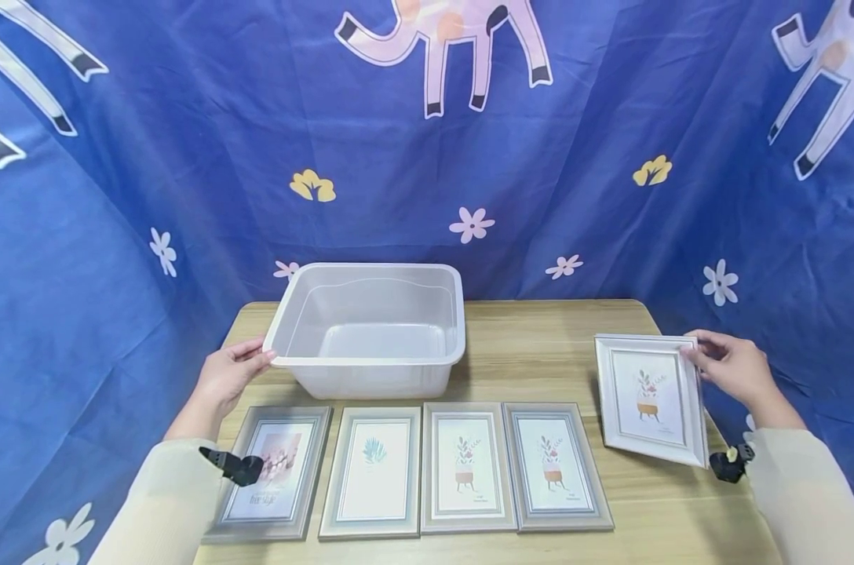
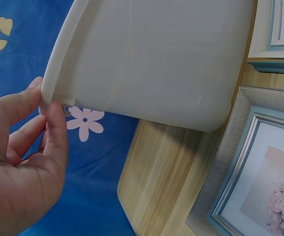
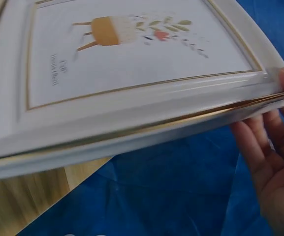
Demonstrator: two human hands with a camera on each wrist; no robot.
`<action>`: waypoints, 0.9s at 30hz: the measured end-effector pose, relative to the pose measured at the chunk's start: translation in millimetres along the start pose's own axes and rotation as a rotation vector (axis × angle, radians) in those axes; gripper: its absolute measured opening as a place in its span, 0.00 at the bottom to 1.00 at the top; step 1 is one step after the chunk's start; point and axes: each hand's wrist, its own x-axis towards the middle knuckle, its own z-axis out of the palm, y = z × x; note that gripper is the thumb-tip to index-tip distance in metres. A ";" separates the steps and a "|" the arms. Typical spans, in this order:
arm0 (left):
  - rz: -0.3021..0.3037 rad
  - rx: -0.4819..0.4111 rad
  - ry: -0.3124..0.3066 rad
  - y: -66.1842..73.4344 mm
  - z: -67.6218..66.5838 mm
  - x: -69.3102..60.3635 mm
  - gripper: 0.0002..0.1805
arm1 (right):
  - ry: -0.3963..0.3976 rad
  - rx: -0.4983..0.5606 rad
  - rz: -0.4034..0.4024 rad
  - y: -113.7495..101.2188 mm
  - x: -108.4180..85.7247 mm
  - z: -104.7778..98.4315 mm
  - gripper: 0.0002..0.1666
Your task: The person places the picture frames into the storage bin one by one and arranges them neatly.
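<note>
At the back left of the table stands a white plastic tub [image 1: 370, 382], with nothing in it. My left hand [image 1: 225, 378] pinches the tub's left rim between thumb and fingers, as the left wrist view also shows. On the right, my right hand [image 1: 736, 369] grips the upper right corner of a white picture frame [image 1: 618, 443] with a potted plant print. That frame is tilted up off the tabletop, its thumb-side face toward me. In the right wrist view, the thumb lies on the picture frame's front [image 3: 146, 98] and the fingers are behind it.
Along the front lie a grey frame with a pink flower picture [image 1: 319, 471], a frame with a blue leaf print [image 1: 413, 471], and two frames with plant prints [image 1: 429, 471], side by side on the wooden table [image 1: 540, 353]. A blue patterned curtain [image 1: 399, 173] hangs behind and beside.
</note>
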 end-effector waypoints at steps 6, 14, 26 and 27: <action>-0.001 0.011 0.010 -0.5 0.4 -0.8 0.34 | 0.154 -0.012 -0.055 -7.5 3.6 3.3 0.25; 0.000 0.031 0.018 -1.8 -0.3 -1.1 0.33 | 0.327 0.020 -0.070 -26.5 11.7 14.2 0.19; 0.002 0.004 0.017 0.4 0.9 -1.8 0.34 | 0.368 0.203 -0.128 -72.1 20.2 26.1 0.19; 0.002 0.006 0.019 0.3 1.0 -1.8 0.34 | 0.370 0.219 -0.131 -76.4 21.1 26.9 0.19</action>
